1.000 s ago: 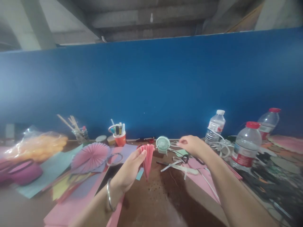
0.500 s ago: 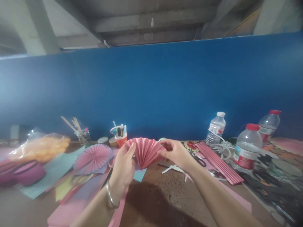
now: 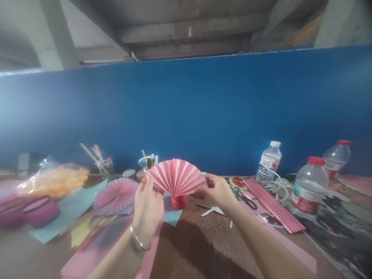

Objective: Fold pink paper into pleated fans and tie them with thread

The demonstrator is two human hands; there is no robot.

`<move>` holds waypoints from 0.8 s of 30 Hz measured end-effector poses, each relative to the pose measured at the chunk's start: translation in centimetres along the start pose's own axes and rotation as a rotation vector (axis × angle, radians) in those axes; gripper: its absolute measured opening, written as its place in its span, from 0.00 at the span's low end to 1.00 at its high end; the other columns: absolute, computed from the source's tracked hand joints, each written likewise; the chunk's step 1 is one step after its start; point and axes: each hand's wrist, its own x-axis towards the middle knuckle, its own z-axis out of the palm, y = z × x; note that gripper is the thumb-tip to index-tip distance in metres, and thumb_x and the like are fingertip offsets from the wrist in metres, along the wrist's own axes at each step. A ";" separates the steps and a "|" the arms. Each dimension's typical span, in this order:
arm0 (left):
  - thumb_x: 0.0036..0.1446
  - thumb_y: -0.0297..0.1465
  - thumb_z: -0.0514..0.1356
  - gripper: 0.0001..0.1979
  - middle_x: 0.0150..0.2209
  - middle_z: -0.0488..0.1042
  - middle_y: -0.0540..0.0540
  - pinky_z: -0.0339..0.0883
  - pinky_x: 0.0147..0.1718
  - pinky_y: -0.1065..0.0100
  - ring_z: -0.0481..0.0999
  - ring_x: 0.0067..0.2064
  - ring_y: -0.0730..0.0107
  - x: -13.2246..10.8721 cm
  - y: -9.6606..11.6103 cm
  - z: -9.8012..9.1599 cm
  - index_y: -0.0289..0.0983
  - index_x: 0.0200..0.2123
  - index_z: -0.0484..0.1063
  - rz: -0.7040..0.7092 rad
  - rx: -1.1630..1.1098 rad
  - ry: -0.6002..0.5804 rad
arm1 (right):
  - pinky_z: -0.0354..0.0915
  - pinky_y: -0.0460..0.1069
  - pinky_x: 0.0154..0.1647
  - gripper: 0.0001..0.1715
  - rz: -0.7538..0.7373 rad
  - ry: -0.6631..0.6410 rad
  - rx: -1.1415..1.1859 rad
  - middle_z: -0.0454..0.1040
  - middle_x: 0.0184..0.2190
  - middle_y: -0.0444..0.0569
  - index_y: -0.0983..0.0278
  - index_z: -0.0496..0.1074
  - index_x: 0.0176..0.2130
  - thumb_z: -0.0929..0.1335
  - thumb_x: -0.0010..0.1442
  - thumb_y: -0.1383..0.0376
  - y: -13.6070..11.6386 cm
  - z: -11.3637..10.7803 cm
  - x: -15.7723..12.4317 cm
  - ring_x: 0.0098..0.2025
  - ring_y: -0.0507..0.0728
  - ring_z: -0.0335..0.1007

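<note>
A pink pleated paper fan [image 3: 176, 176] is spread into a half circle above the table. My left hand [image 3: 148, 203] pinches its left end, and my right hand [image 3: 217, 192] pinches the right end. The pleats gather to a point at the bottom middle. Just below that point a round red object [image 3: 179, 202] shows; the fan hides its upper part, so I cannot tell what it is. A round pink pleated paper rosette [image 3: 116, 195] lies left of my left hand. To the right of my right hand rests a folded pink pleated strip [image 3: 274, 205].
Plastic bottles [image 3: 310, 186] stand at the right, near black scissors [image 3: 248, 201]. White paper scraps [image 3: 213, 210] lie on the brown table [image 3: 200, 248]. On the left are a purple container [image 3: 40, 211], a bag of orange items [image 3: 55, 182] and coloured paper sheets. A blue wall [image 3: 186, 104] rises behind.
The fan has opened wider, its face now turned more toward me and raised slightly. The round red object shows beneath it. Both hands keep their hold on its ends.
</note>
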 end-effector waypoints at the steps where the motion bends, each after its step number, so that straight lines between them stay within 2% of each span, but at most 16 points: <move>1: 0.49 0.35 0.61 0.08 0.23 0.68 0.53 0.62 0.24 0.75 0.68 0.24 0.76 0.1 0.0 0.1 0.37 0.30 0.67 -0.019 -0.004 -0.019 | 0.66 0.48 0.32 0.15 -0.010 0.049 0.003 0.76 0.30 0.48 0.66 0.70 0.36 0.69 0.45 0.65 0.0 -0.2 0.1 0.32 0.56 0.72; 5: 0.47 0.32 0.62 0.07 0.26 0.69 0.52 0.64 0.25 0.74 0.69 0.26 0.76 0.4 -0.2 0.3 0.37 0.28 0.68 -0.079 -0.019 -0.112 | 0.66 0.48 0.30 0.15 -0.027 0.259 -0.009 0.75 0.30 0.49 0.66 0.70 0.35 0.69 0.46 0.61 -0.4 -1.5 0.4 0.31 0.56 0.71; 9: 0.46 0.32 0.64 0.08 0.26 0.68 0.53 0.64 0.26 0.75 0.68 0.27 0.78 0.3 -0.6 0.4 0.36 0.27 0.68 -0.103 -0.019 -0.183 | 0.66 0.48 0.28 0.18 -0.021 0.343 0.012 0.75 0.30 0.50 0.66 0.70 0.35 0.69 0.47 0.56 -0.6 -2.9 0.7 0.30 0.56 0.71; 13: 0.45 0.33 0.64 0.10 0.29 0.68 0.52 0.64 0.24 0.76 0.68 0.28 0.79 0.4 -0.9 0.1 0.36 0.30 0.69 -0.095 0.042 -0.144 | 0.63 0.45 0.22 0.17 -0.034 0.382 -0.030 0.75 0.28 0.49 0.65 0.71 0.33 0.69 0.47 0.55 -0.4 -3.5 0.8 0.27 0.55 0.71; 19: 0.44 0.33 0.64 0.11 0.31 0.67 0.52 0.63 0.22 0.78 0.69 0.30 0.77 0.6 -1.2 -0.4 0.39 0.33 0.70 -0.050 0.078 0.004 | 0.61 0.45 0.19 0.14 -0.089 0.470 -0.090 0.74 0.23 0.47 0.65 0.71 0.31 0.68 0.47 0.57 -0.2 -3.1 0.9 0.19 0.50 0.65; 24: 0.44 0.33 0.64 0.11 0.33 0.68 0.51 0.65 0.26 0.76 0.70 0.33 0.75 0.6 -1.4 -0.5 0.39 0.34 0.69 -0.038 0.059 0.011 | 0.60 0.44 0.18 0.14 -0.111 0.534 -0.117 0.72 0.22 0.46 0.66 0.72 0.30 0.68 0.47 0.57 -0.3 -3.0 0.8 0.18 0.50 0.63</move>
